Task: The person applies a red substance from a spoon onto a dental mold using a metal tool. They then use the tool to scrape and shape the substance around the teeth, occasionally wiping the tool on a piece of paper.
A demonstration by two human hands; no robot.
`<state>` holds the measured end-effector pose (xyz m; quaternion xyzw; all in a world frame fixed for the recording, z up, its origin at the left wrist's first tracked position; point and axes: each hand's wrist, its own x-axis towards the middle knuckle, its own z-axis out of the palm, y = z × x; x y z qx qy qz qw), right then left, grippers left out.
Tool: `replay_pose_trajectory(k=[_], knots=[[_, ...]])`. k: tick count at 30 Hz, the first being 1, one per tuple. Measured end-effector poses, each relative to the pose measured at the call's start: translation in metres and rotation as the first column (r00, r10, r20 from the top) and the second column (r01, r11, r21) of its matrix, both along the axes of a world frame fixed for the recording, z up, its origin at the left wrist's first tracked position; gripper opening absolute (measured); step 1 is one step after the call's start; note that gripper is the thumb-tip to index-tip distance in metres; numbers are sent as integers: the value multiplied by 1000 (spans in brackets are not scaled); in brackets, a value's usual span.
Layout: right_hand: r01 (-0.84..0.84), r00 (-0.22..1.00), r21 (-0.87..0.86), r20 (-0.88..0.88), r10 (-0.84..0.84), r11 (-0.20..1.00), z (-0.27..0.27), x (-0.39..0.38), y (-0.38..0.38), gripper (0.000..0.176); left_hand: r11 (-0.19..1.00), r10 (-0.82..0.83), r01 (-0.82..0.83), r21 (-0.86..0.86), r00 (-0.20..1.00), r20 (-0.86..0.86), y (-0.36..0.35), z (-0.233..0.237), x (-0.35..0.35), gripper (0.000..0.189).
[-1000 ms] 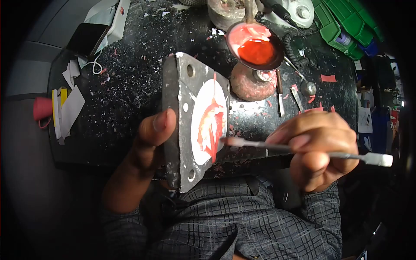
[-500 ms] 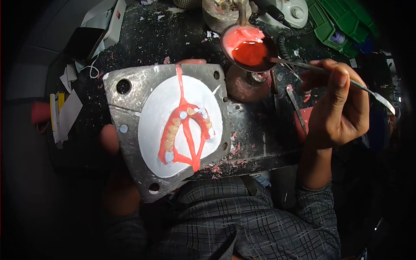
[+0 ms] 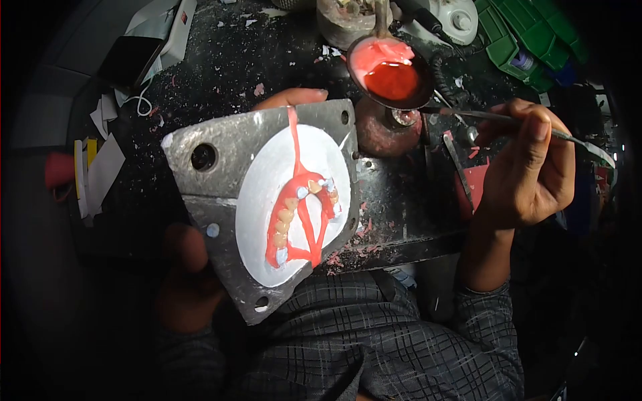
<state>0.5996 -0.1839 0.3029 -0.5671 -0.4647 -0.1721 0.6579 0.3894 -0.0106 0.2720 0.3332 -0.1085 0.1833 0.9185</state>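
My left hand (image 3: pixel 187 247) grips a metal denture flask half (image 3: pixel 231 257), thumb at its left side and fingers behind its top edge. The flask is tilted. Its white plaster (image 3: pixel 255 200) carries a horseshoe row of teeth (image 3: pixel 283 220) set in red wax, with wax strips running to the upper and lower edges. Between thumb and fingers, my right hand (image 3: pixel 531 170) holds a thin metal wax spatula (image 3: pixel 478 115). The spatula's far end is at the lower right rim of a round pan (image 3: pixel 424 93) holding melted red wax (image 3: pixel 391 81) and softer pink pieces (image 3: pixel 381 53).
Beneath the pan stands a wax-stained burner (image 3: pixel 381 130). A knife-like tool (image 3: pixel 458 167) lies by a pink sheet (image 3: pixel 476 182). Pink shavings (image 3: pixel 364 250) litter the dark bench. Green bins (image 3: pixel 511 47) stand back right; a dark box (image 3: pixel 130 61) sits back left.
My left hand has turned the flask and shifted it slightly right, showing more of its fingers. The spatula's far end has dropped from the pan's edge to just below the rim.
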Motion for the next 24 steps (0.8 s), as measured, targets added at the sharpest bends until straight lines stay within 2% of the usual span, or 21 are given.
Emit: replay_pose_trajectory(k=[1, 2, 3, 4, 5, 7, 8, 9, 10, 11, 13, 14, 15, 16, 22, 24], knots=[[-2, 1000, -1, -1, 2, 1000, 0, 1, -3, 18, 1000, 2, -2, -1, 1000, -1, 1, 5, -2, 127], [-71, 997, 32, -27, 72, 997, 0, 1, -5, 19, 993, 49, -21, 114, 968, -247, 3, 10, -6, 139], [-140, 988, 66, -52, 144, 988, 0, 0, -6, 21, 974, 120, -11, 228, 873, -472, 5, 15, -8, 151], [-196, 980, 38, -27, 198, 980, 2, -5, -10, 24, 973, 126, -16, 228, 871, -475, 2, 20, -8, 151], [-225, 974, -8, -16, 225, 974, 1, -14, -15, 34, 973, 162, -54, 225, 853, -497, -4, 25, -5, 154], [-369, 918, -102, 112, 380, 924, 3, -24, -19, 37, 970, 202, -97, 223, 830, -520, -13, 20, 2, 156], [-452, 872, -147, 138, 471, 880, 4, -27, -20, 37, 986, 134, -93, 139, 938, -318, -14, 7, 6, 156], [-527, 816, -193, 159, 556, 828, 6, -28, -20, 38, 996, 74, -69, 58, 993, -93, -12, 0, 13, 156], [-556, 776, -248, 188, 602, 794, 11, -30, -18, 39, 981, -119, 101, 164, 987, 106, -1, -4, 21, 154], [-564, 775, -236, 180, 606, 791, 10, -36, -17, 39, 982, -116, 99, 164, 988, 102, -5, -6, 21, 154], [-595, 761, -240, 141, 634, 767, 10, -41, -17, 38, 960, 197, -195, 201, 980, 10, -20, -5, 19, 154], [-596, 761, -237, 138, 634, 767, 10, -42, -16, 38, 960, 197, -194, 203, 980, 6, -18, 3, 12, 154], [-605, 751, -256, 132, 647, 754, 11, -43, -16, 38, 972, 155, -98, 213, 950, -270, -13, 15, 2, 154], [-614, 740, -274, 126, 661, 740, 12, -43, -15, 38, 980, 107, -1, 198, 843, -527, -9, 21, -3, 155], [-643, 717, -287, 99, 690, 710, 11, -46, -15, 39, 968, 59, 62, 243, 885, -462, -3, 14, -1, 154], [-653, 709, -282, 98, 698, 703, 10, -46, -15, 39, 976, 78, 25, 217, 886, -456, -6, 12, 0, 154]])
